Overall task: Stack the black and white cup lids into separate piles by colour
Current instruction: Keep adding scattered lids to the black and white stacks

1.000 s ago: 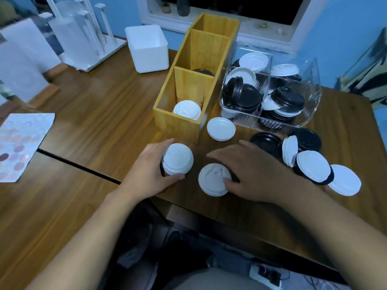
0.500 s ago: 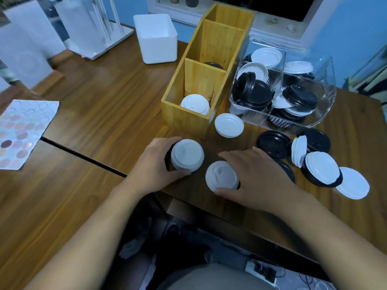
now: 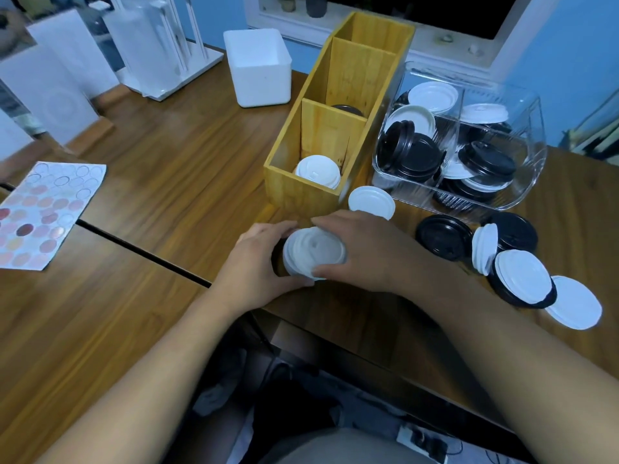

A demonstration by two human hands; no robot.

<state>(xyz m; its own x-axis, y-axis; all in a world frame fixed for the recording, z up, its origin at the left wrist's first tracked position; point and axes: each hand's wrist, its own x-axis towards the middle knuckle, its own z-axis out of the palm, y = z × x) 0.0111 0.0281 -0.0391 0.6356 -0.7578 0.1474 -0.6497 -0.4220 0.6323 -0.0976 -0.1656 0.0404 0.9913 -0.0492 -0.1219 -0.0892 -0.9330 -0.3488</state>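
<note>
Hands are closing together: left hand (image 3: 258, 262) steadying the white pile (image 3: 313, 256), right hand (image 3: 365, 252) apparently pressing another lid on, fingers curled around it.

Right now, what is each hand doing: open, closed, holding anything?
Left hand: closed around the white lid stack.
Right hand: closed on the same white lid stack, from the other side.
</note>
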